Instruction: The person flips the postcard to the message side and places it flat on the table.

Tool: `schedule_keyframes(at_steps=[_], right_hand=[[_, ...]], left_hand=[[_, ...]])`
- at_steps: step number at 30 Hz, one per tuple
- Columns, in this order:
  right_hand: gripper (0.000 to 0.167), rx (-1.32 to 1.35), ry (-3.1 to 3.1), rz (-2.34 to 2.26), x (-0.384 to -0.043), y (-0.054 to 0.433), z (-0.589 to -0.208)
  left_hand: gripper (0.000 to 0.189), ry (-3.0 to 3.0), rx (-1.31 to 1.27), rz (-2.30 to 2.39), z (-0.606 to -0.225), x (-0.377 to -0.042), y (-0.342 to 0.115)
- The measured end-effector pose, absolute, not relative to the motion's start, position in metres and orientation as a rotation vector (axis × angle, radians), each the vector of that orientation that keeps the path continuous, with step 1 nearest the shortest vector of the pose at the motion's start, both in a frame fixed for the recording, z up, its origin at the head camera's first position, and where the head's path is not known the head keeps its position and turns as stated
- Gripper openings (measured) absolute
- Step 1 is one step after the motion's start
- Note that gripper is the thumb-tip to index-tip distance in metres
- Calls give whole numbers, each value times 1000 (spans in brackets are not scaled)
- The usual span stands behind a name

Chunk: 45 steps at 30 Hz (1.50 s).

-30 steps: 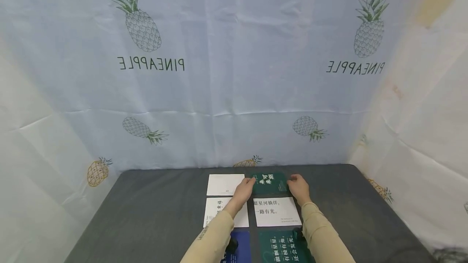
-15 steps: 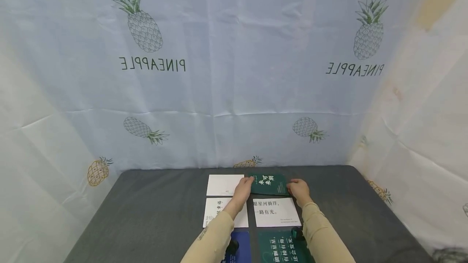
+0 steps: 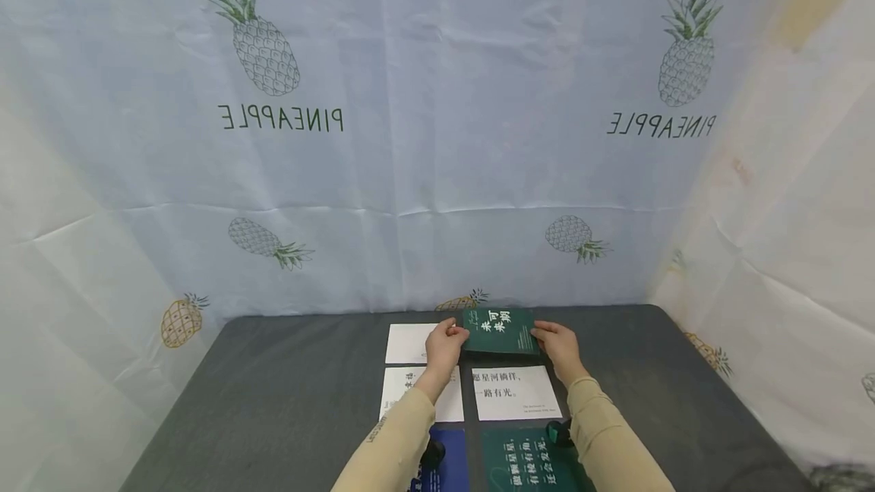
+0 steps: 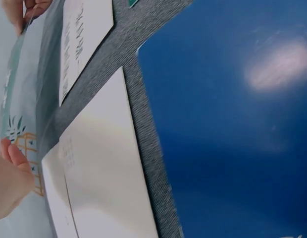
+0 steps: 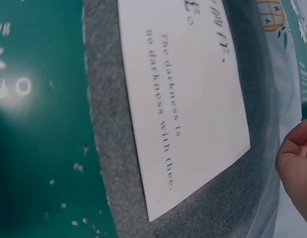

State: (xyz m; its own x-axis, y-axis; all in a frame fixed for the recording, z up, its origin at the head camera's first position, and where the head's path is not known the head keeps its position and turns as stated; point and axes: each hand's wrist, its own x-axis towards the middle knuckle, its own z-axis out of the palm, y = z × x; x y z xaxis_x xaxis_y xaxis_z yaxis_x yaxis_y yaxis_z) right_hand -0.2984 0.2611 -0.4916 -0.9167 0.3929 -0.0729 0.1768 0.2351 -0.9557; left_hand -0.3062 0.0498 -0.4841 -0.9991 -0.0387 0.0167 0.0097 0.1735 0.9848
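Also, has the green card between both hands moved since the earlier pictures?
Yes, upward in the head view: the green card now reaches the far table edge.

From high over the near side of the grey table [image 3: 287, 401], the head view looks forward and down, far enough back to take in the table's far edge and the pineapple curtain [image 3: 424, 150] behind it. The left wrist view sits low above the table, so close that a blue card [image 4: 232, 134] fills much of it; it is rolled sideways, the table's far end at its left. The right wrist view, just as low beside a near green card [image 5: 44, 144], rolls the opposite way. All three share the lettered white card [image 3: 513, 403] lying on the table and the right hand [image 3: 557, 346] above it.
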Motion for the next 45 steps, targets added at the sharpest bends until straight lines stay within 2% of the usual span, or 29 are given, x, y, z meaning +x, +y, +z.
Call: schedule_keyframes(at_steps=[16,22,29,31,34,40,45], right_hand=[[31,-487,-2241,1789,-293,268,-484],[32,-411,-2131,1971,-289,272,-485],[51,-401,-2034,2174,-285,273,-484],[53,-408,-2019,2201,-285,274,-486],[46,-393,-2071,2210,-286,276,-490],[42,-397,-2309,1990,-288,277,-500],[41,-426,-2390,1833,-289,276,-504]], left_hand=[[22,-2441,-70,-1819,-481,-307,46],[26,-2405,-98,-1897,-482,-307,47],[44,-2342,-64,-1968,-483,-306,44],[45,-2349,-57,-1952,-484,-305,43],[44,-2392,-39,-1894,-487,-305,42],[21,-2504,-51,-1768,-491,-304,45],[30,-2534,-100,-1688,-493,-305,50]])
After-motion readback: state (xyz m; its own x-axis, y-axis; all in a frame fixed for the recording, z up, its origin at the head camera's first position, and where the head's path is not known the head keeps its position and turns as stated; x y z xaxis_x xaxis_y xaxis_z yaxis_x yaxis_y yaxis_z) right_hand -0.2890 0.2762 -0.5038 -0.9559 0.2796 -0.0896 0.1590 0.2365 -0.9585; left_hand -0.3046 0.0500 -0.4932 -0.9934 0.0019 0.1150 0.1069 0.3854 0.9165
